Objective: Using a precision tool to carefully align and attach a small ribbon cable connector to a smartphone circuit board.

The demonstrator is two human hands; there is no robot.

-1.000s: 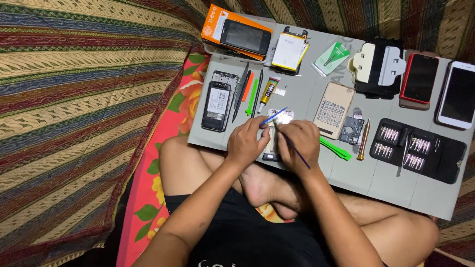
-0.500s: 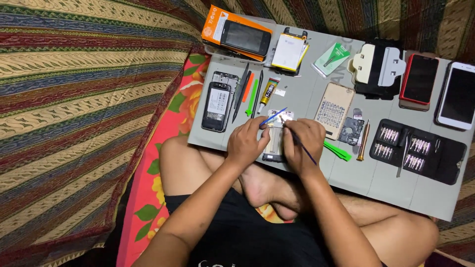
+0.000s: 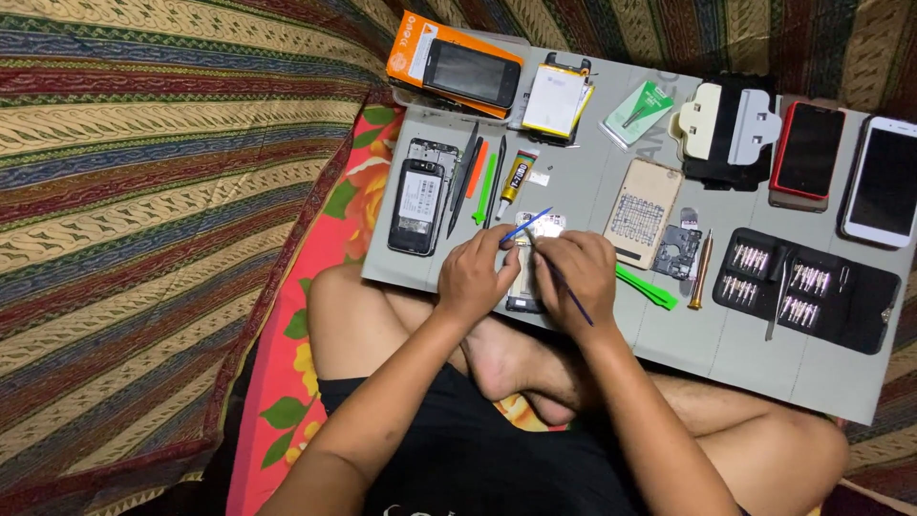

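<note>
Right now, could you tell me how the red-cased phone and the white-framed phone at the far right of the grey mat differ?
The red-cased phone lies wholly on the grey mat; the white-framed phone sits at the mat's right edge, nearer the striped cloth. The red-cased phone shows a red rim around its screen, the white-framed phone a broad white border. Both lie flat, face up, with dark screens, away from both hands.

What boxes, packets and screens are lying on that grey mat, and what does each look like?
Orange box: far left corner, flat rectangle, a dark phone lying on it.
Green packet: far middle, small, green and white.
Glue tube: left of the hands, yellow and black.
Red-edged phone: far right, dark screen.
White phone: right edge, dark screen.
Black phone: left side, back open, pale label inside.
</note>
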